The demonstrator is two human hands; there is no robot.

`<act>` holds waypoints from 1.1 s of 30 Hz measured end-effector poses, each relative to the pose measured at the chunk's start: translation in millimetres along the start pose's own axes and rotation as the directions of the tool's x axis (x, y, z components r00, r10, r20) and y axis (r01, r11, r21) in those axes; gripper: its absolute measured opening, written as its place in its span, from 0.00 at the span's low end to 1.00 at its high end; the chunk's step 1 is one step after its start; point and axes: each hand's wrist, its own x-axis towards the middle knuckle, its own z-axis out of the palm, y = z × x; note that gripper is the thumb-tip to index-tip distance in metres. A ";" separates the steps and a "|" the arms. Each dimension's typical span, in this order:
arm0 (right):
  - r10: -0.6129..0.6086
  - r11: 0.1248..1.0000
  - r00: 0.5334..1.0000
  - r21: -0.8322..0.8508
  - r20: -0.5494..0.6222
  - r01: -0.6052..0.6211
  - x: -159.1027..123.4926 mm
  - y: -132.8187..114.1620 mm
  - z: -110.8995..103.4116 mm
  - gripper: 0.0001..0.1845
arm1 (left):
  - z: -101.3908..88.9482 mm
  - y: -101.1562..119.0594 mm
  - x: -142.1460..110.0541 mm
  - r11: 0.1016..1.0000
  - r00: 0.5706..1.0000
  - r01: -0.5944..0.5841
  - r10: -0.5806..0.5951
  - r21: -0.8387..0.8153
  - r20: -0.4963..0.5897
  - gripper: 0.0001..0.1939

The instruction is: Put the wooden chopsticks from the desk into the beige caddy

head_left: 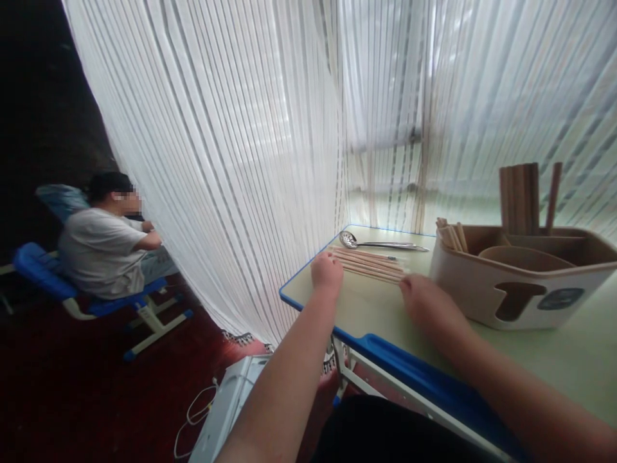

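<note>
A row of thin wooden chopsticks [369,265] lies side by side on the pale green tabletop [371,305]. My left hand [328,271] is closed at their left end, its fingers curled in. At the right end, the fingertips of my right hand [424,299] pinch together on the nearest chopstick. Fingers partly hide both ends of the row. Just behind the chopsticks rests a metal slotted ladle [348,240], its handle pointing right.
To the right stands a divided utensil caddy [482,292] with a dark bundle of sticks [519,199] and lighter sticks [450,235] upright inside. Sheer curtains [241,141] hang behind and left of the table. A person [108,247] sits on a blue chair at far left.
</note>
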 end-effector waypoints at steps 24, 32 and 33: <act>-0.209 0.909 0.793 0.184 -0.573 0.373 -15.9 -14.6 -21.4 0.10 | 14.2 -3.0 8.0 0.778 0.917 0.398 -0.342 -0.486 0.203 0.07; -0.157 0.827 0.753 0.332 -0.639 0.454 -18.7 -17.6 -28.6 0.09 | 13.7 -2.2 1.6 0.909 0.936 0.228 -0.106 -0.349 0.337 0.06; -0.124 0.821 0.759 0.364 -0.639 0.440 -19.2 -17.8 -29.5 0.09 | 12.3 0.1 0.3 0.914 0.934 0.206 -0.078 -0.349 0.348 0.07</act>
